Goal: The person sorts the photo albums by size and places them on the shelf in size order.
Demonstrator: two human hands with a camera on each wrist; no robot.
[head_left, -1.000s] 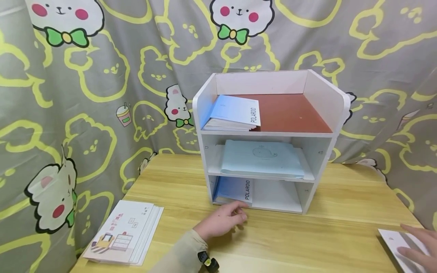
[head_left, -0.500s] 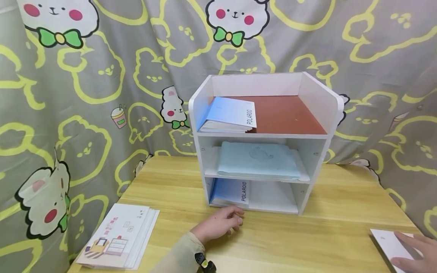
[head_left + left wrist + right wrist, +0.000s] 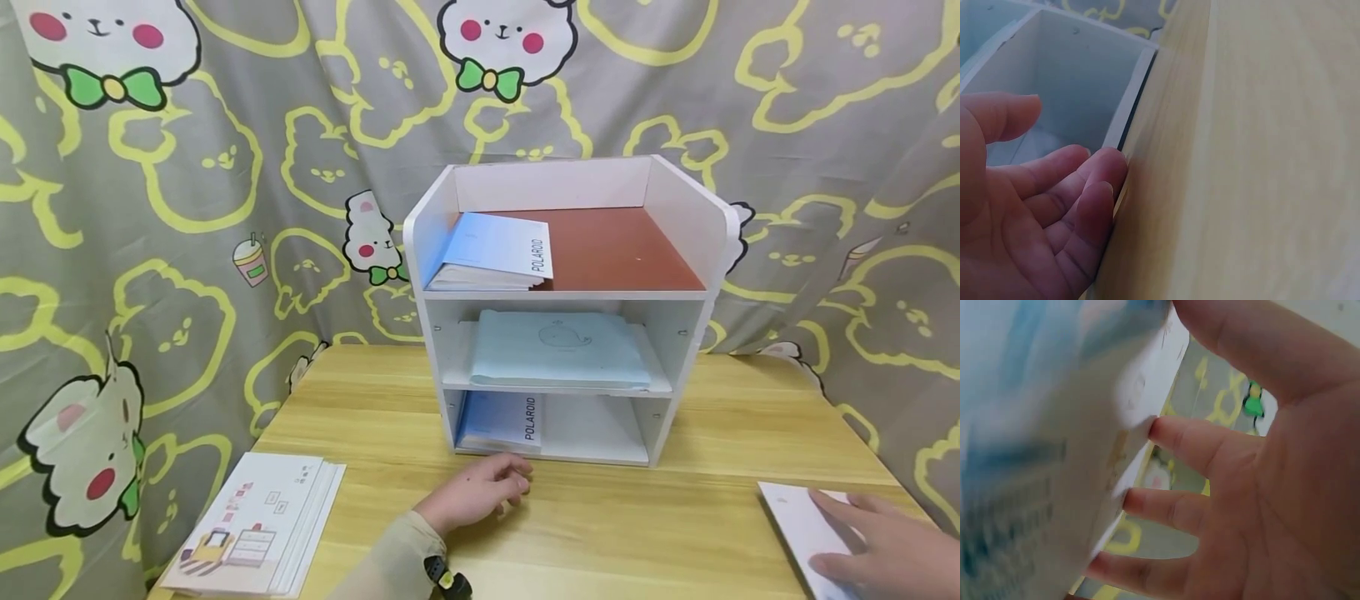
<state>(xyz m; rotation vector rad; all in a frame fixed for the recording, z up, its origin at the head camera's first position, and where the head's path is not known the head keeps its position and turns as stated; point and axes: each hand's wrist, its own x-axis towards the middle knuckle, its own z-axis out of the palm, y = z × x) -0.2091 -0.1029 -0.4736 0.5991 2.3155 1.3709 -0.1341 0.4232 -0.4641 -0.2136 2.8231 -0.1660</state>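
Grey patterned curtain [image 3: 615,92] backs the surface [image 3: 600,521], near whose right edge the right hand [image 3: 892,546] holds a white booklet [image 3: 804,527], best gripped firmly; left hand [image 3: 476,490] lies loosely curled, empty, by the shelf unit's [image 3: 562,295] front edge.

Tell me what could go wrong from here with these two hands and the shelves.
The right hand holds the white item with fingertips near an edge, so it might slip.
The left hand lies in front of the bottom shelf and could block anything going in.
The blue folder reaches close to the front of the middle shelf; a bump might shift it out.
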